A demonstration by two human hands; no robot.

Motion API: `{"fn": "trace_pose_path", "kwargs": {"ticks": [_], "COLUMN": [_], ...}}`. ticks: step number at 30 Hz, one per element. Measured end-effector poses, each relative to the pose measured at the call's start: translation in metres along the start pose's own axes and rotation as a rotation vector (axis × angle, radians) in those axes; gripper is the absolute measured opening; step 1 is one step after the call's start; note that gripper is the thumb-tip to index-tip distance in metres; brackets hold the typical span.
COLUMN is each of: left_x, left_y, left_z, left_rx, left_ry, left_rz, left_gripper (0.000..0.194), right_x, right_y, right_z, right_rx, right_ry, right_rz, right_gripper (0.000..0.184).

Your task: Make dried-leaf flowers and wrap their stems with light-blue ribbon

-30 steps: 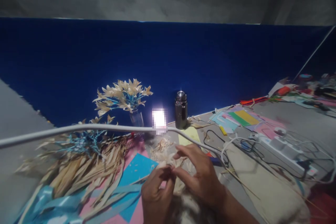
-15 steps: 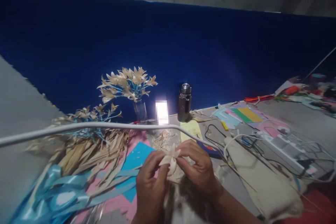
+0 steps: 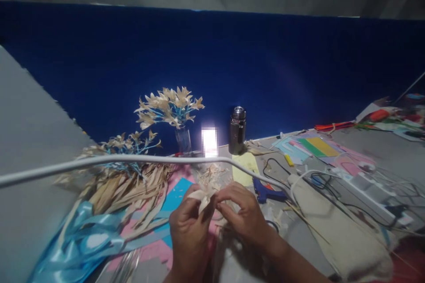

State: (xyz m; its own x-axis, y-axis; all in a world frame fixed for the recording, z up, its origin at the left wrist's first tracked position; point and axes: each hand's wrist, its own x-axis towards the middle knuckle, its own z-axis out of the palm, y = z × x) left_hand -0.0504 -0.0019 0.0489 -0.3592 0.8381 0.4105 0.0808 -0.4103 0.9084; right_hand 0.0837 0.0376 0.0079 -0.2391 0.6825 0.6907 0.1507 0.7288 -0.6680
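Note:
A small pale flower of dried leaf strips [image 3: 203, 196] sits between both hands at the bottom centre. My left hand [image 3: 187, 232] pinches it from the left with thumb and fingers closed. My right hand [image 3: 244, 215] is closed on its right side, fingers curled against the petals. A loose heap of cut leaf pieces [image 3: 211, 174] lies just beyond the hands.
A white cable [image 3: 99, 162] crosses the view above a pile of dried leaves [image 3: 126, 188] and blue ribbon [image 3: 79, 241]. A vase of finished flowers [image 3: 171, 108], a bright lit object [image 3: 209, 141], a dark flask [image 3: 237, 130], a blue glue gun [image 3: 265, 192], coloured paper [image 3: 310, 147] and a power strip [image 3: 368, 192] stand around.
The flower has shifted left and slightly up between my hands, petals now pointing left. The camera view has tipped a little, revealing the glue gun.

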Motion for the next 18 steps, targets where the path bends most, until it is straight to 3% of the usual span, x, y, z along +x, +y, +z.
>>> {"fn": "trace_pose_path", "kwargs": {"ticks": [7,15,18], "left_x": [0.007,0.003,0.002], "left_y": [0.004,-0.028,-0.035], "left_z": [0.002,0.007,0.006], "left_rx": [0.02,0.051,0.055], "left_ry": [0.057,-0.041,-0.006], "left_rz": [-0.042,-0.101,-0.153], "left_gripper": [0.04,0.034,0.034], "right_x": [-0.012,-0.012,-0.013], "right_y": [0.019,0.021,0.024], "right_z": [0.005,0.002,0.005], "right_rx": [0.046,0.072,0.139], "right_ry": [-0.059,-0.096,-0.117], "right_rz": [0.171,0.25,0.357], "right_gripper": [0.013,0.021,0.016]}}
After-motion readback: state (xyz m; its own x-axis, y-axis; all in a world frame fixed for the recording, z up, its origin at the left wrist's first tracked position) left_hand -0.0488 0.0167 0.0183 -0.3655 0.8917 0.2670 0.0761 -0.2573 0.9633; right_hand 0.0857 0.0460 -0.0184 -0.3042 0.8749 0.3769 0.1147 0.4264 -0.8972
